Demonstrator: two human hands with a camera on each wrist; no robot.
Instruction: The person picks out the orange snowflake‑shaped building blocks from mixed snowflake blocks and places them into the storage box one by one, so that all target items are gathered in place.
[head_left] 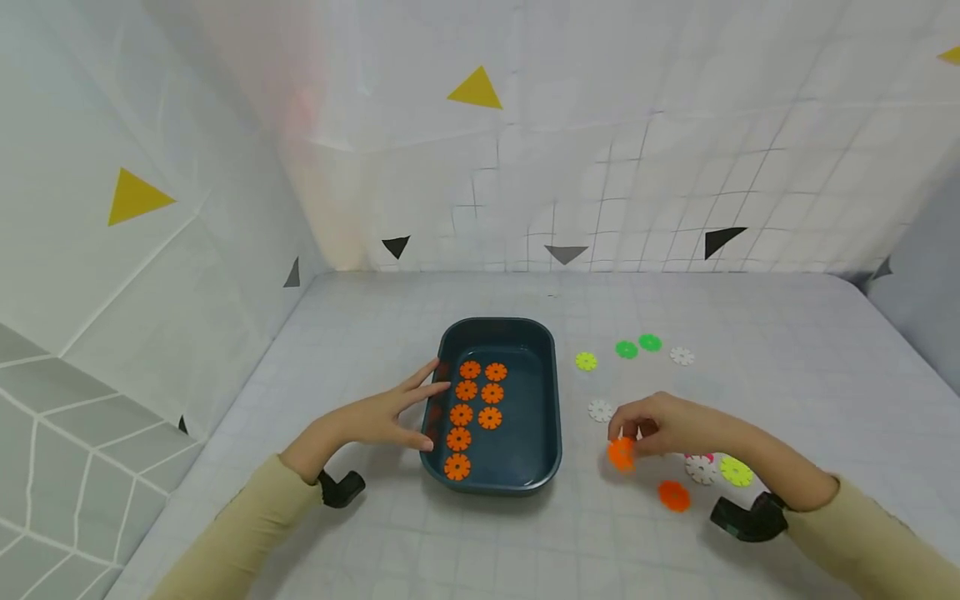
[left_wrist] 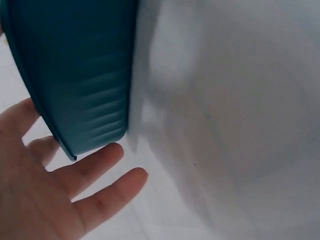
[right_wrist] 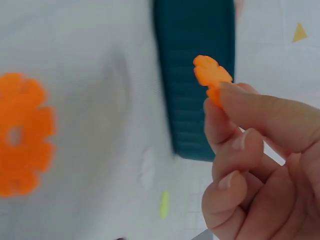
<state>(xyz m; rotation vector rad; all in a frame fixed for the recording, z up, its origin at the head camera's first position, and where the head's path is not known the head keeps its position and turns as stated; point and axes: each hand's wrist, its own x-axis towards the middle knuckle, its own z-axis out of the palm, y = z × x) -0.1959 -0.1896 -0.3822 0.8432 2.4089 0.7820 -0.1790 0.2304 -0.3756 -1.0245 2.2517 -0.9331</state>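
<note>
A dark teal tray (head_left: 525, 450) stands on the table, with several orange notched discs (head_left: 461, 414) laid in two columns on its left side. My left hand (head_left: 382, 414) rests at the tray's left rim, fingers spread; the left wrist view shows the fingers (left_wrist: 97, 167) along its outer wall. To the right of the tray, my right hand (head_left: 667, 425) pinches an orange notched disc (right_wrist: 210, 72) between thumb and fingertips, held up above the table. Another orange disc (head_left: 674, 496) lies on the table just below that hand, large and blurred in the right wrist view.
Loose discs lie right of the tray: a yellow one (head_left: 586, 361), green ones (head_left: 627, 350), and white ones (head_left: 682, 356). By the right forearm are a white disc (head_left: 701, 469), a yellow disc (head_left: 736, 471) and a partly covered pink one. White sheeting walls the table (head_left: 360, 317).
</note>
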